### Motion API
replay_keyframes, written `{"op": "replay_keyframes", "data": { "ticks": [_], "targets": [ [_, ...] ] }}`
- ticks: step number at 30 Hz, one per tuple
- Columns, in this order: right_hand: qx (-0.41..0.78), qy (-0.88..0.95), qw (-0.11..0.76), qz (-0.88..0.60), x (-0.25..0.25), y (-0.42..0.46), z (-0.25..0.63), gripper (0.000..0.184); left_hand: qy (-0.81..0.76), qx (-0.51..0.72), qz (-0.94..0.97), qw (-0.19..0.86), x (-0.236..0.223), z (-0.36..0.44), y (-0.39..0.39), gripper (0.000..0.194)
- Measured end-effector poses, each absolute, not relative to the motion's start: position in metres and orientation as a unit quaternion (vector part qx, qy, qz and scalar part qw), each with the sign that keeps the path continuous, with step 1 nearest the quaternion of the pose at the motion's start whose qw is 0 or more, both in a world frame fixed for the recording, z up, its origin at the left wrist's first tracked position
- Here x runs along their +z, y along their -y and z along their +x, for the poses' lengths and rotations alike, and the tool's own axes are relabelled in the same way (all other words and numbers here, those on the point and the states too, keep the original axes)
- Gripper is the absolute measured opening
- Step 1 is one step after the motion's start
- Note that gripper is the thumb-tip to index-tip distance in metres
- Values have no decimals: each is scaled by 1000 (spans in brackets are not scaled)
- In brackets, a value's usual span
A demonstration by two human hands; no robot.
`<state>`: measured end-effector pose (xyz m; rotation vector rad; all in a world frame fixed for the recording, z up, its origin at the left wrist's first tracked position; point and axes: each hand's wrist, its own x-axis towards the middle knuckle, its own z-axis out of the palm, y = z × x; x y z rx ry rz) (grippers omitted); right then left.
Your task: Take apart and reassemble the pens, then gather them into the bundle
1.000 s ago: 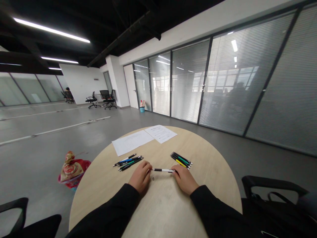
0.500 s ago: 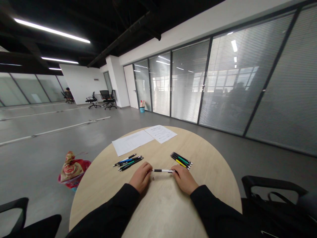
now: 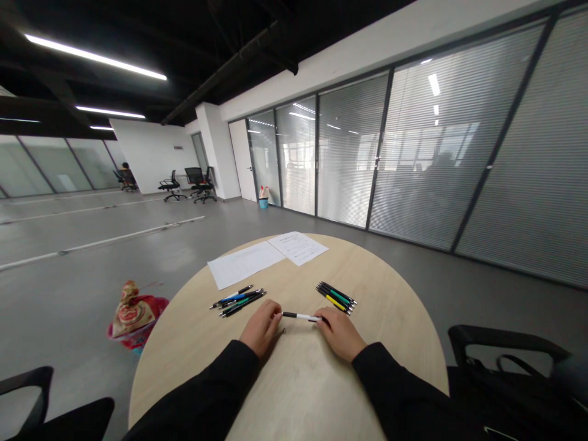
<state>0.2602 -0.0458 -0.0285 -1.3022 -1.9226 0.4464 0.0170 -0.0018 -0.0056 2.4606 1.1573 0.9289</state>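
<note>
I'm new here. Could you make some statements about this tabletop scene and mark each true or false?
1. The left hand and right hand hold the same black-and-white pen. True.
2. White paper lies on the table. True.
3. The table's far edge is straight. False: it is curved.
4. All the loose pens are plain black. False: a yellow-and-black pen lies toward the right.
5. A bag is beyond the table's left edge. True.
</note>
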Motion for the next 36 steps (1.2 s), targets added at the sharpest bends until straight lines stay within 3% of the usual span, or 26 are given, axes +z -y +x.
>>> {"op": "replay_keyframes", "data": {
  "ticks": [22, 36],
  "targets": [
    [180, 742, 391, -515, -27, 46, 261, 17, -412, 331, 836, 145, -5, 15, 1, 20],
    [166, 712, 390, -559, -28, 43, 263, 18, -478, 127, 869, -34, -3, 9, 0, 17]
  ]
}}
